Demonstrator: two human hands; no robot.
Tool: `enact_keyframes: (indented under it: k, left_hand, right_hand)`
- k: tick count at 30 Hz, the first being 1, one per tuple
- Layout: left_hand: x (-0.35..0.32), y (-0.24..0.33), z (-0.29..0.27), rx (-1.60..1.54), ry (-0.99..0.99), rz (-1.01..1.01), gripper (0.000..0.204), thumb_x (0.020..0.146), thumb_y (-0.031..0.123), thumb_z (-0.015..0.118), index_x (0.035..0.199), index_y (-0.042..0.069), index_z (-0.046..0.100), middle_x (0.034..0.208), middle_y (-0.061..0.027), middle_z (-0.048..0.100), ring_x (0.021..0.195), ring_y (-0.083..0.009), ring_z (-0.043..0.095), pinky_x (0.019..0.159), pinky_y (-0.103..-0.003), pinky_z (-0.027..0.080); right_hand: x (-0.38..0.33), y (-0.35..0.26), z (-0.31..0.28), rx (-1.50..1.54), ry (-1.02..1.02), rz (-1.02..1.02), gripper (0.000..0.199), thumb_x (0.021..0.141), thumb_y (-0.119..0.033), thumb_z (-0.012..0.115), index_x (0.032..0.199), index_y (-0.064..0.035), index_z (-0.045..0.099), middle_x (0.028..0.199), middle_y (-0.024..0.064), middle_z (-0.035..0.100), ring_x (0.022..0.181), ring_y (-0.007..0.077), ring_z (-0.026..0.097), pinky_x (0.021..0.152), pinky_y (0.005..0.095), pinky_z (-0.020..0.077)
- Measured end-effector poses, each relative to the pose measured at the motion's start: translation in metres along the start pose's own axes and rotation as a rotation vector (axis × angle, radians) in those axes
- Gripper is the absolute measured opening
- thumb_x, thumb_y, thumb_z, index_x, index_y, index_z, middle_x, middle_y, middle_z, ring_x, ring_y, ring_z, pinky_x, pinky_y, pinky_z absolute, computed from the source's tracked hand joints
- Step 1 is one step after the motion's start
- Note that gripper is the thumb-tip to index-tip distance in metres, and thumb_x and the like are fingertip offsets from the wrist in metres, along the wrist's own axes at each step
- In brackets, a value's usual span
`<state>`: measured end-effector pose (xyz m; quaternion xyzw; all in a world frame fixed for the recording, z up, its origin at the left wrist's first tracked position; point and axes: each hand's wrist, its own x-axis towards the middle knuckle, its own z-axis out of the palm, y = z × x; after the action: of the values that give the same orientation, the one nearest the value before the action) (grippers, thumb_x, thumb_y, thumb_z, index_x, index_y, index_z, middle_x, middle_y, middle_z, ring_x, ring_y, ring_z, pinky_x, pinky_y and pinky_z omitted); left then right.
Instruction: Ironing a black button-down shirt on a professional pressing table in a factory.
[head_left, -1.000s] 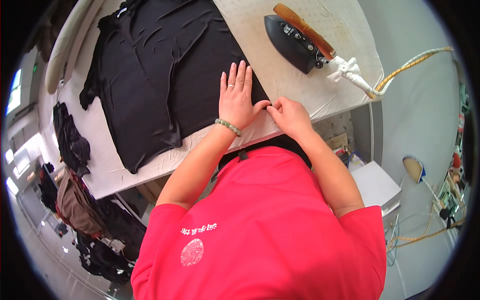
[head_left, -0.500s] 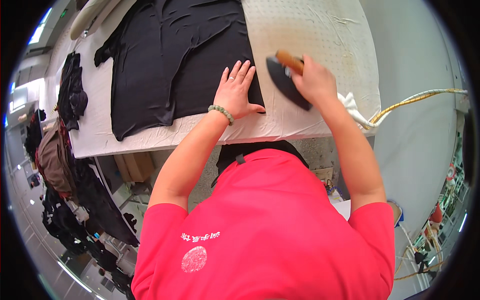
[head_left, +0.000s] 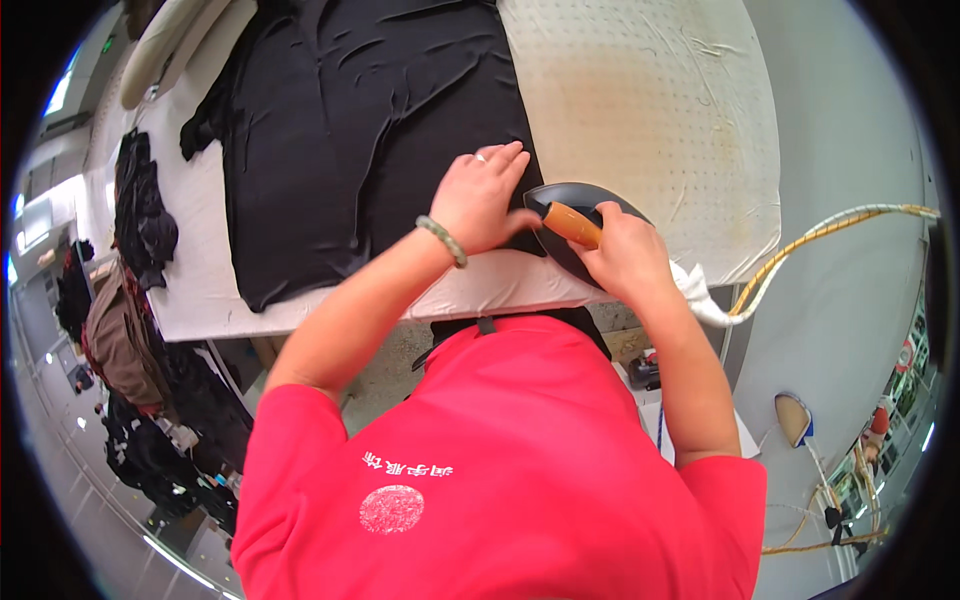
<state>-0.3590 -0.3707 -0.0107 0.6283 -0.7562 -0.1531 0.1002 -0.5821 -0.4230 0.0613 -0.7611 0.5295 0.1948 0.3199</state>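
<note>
A black garment [head_left: 300,170] lies spread over the left part of a padded ironing table [head_left: 640,110], with creases across its middle. My left hand [head_left: 482,200] rests on the garment near its lower right corner, fingers stretched out and thumb pointing toward the iron. Gripped in my right hand [head_left: 628,250] is a dark iron [head_left: 590,192] by its orange-brown handle. The iron's tip sits at the garment's right edge, close to my left thumb. Its soleplate is hidden, so I cannot tell whether it presses on the cloth.
A white and yellow hose [head_left: 800,245] runs from the iron's side off to the right. More dark clothing [head_left: 145,210] lies on the table's left edge, and a brown garment [head_left: 125,335] hangs beyond it. A padded sleeve board [head_left: 160,50] stands at the far left.
The iron has come left and nearer to me, from the bare padding to the garment's edge. My left hand stays near the corner, its fingers drawn closer together.
</note>
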Motion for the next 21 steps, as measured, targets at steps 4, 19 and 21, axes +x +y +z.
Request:
enact_keyframes:
  k: [4,19,21]
  left_hand:
    - [0.100,-0.096,-0.021,-0.146,0.319,0.236,0.024,0.089,0.012,0.064,0.113,0.009,0.068,0.116,-0.0100,0.069,0.089,-0.0306,0.071,0.074,-0.039,0.059]
    - [0.310,-0.202,-0.057,0.309,-0.285,0.644,0.020,0.091,0.021,0.070,0.097,0.003,0.066,0.100,-0.0141,0.063,0.096,-0.0313,0.066,0.084,-0.038,0.054]
    - [0.308,-0.200,-0.052,0.290,-0.282,0.645,0.019,0.091,0.020,0.069,0.097,0.003,0.066,0.100,-0.0139,0.064,0.096,-0.0308,0.066,0.084,-0.038,0.055]
  right_hand:
    - [0.004,-0.030,-0.006,0.247,0.106,0.128,0.073,0.087,-0.046,0.077,0.132,0.0087,0.057,0.108,0.0307,0.070,0.105,0.0450,0.068,0.090,0.0467,0.0548]
    - [0.063,-0.080,-0.028,0.321,0.167,0.339,0.074,0.091,-0.050,0.072,0.132,0.0094,0.056,0.104,0.0292,0.072,0.102,0.0450,0.069,0.088,0.0454,0.0545]
    - [0.077,-0.087,-0.037,0.300,0.179,0.337,0.073,0.091,-0.050,0.072,0.130,0.0093,0.057,0.103,0.0291,0.072,0.100,0.0453,0.069,0.088,0.0456,0.0545]
